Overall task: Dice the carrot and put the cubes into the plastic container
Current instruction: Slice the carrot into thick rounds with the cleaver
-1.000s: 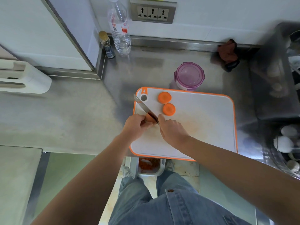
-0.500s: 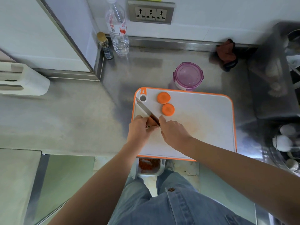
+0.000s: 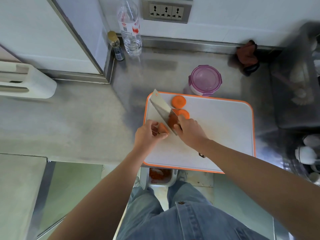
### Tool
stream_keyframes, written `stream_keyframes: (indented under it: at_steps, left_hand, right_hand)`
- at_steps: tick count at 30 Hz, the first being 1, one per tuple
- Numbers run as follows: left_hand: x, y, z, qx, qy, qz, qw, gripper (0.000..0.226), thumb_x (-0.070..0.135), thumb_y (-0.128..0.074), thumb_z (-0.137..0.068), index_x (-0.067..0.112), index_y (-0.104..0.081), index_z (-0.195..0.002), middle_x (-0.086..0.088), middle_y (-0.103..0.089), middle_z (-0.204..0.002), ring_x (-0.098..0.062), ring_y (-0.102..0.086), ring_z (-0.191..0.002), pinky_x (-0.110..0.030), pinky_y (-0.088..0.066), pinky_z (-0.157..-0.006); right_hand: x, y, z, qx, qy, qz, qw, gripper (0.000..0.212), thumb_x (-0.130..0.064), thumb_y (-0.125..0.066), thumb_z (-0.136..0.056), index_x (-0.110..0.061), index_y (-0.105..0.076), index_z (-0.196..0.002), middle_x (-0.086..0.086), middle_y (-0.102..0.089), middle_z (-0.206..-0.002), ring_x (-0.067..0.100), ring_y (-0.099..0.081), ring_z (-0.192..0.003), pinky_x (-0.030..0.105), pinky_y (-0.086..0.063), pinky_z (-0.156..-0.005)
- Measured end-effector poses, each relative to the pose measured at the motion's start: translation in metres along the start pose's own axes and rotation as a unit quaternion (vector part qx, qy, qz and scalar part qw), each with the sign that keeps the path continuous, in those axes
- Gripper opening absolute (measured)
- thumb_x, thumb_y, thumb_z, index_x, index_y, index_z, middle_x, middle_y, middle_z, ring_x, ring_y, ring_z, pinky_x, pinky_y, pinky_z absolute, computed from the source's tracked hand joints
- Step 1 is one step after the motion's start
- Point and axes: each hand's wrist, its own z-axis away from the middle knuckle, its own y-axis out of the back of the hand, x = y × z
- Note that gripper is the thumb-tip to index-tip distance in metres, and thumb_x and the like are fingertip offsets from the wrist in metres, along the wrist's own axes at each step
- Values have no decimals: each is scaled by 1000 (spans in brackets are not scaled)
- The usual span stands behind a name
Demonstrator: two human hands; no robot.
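Note:
On the white, orange-rimmed cutting board [image 3: 225,129], my left hand [image 3: 147,134] pinches a carrot piece [image 3: 162,128] near the board's left edge. My right hand [image 3: 188,130] grips the handle of a cleaver [image 3: 162,108], whose tilted blade rests against that piece. Two round carrot slices lie further back: one [image 3: 178,101] in full view, the other [image 3: 184,113] partly hidden behind the blade and my right hand. The round plastic container [image 3: 205,80] with a purple lid on it stands just behind the board.
A water bottle [image 3: 129,32] and a small dark bottle [image 3: 116,47] stand at the back wall. A red cloth [image 3: 246,56] lies at the back right, a dish rack [image 3: 303,84] at the right. A bin with orange scraps [image 3: 158,175] sits on the floor below the counter edge.
The cleaver has tipped so its flat side now faces up, and my right hand has shifted back. My left hand has opened outward, showing the carrot piece.

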Motion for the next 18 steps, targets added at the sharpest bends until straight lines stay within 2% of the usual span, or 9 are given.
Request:
stream_keyframes:
  at_steps: [2, 6, 11, 15, 17, 18]
  left_hand:
    - [1, -2, 4, 17, 22, 34, 999, 39, 29, -84, -70, 16, -61, -99, 12, -65, -83, -10, -64, -79, -25, -49, -75]
    - [3, -6, 9, 39, 46, 89, 994, 26, 26, -82, -73, 23, -64, -90, 11, -67, -81, -11, -66, -78, -30, -53, -78]
    - [8, -12, 15, 60, 78, 133, 986, 25, 22, -82, -72, 23, -67, -92, -1, -72, -87, -18, -68, -81, -33, -55, -80]
    - [9, -17, 20, 70, 84, 143, 984, 26, 19, -82, -73, 24, -69, -95, 0, -70, -86, -17, -67, -82, -34, -55, -84]
    - [9, -18, 21, 75, 90, 135, 984, 28, 21, -82, -73, 20, -70, -99, 0, -71, -90, -17, -65, -85, -33, -53, -85]
    - [10, -19, 22, 78, 94, 122, 985, 29, 23, -82, -73, 18, -70, -99, -1, -71, -92, -17, -65, -86, -33, -53, -85]
  right_hand:
    - [-2, 7, 6, 7, 11, -7, 1000, 16, -23, -43, -99, -8, -45, -105, 14, -58, -88, 37, -56, -81, 37, -36, -63]
    - [-4, 20, 23, 10, 37, -2, 999, 15, -22, -41, -99, -8, -43, -104, 6, -44, -68, 30, -45, -66, 36, -32, -59]
    - [-5, 23, 43, 2, 41, 17, 999, 13, -21, -39, -99, -8, -42, -102, 6, -43, -66, 30, -45, -65, 36, -32, -57]
    - [-6, 27, 55, 10, 52, 29, 998, 8, -21, -37, -100, -17, -31, -95, 4, -42, -66, 29, -44, -64, 33, -29, -56]
    - [-7, 29, 59, 5, 59, 48, 997, 4, -21, -36, -100, -17, -35, -102, 1, -39, -63, 24, -42, -60, 32, -24, -50]
    - [-9, 30, 60, -1, 59, 62, 996, 11, -20, -35, -100, -15, -38, -109, 0, -37, -63, 21, -41, -58, 30, -23, -49]
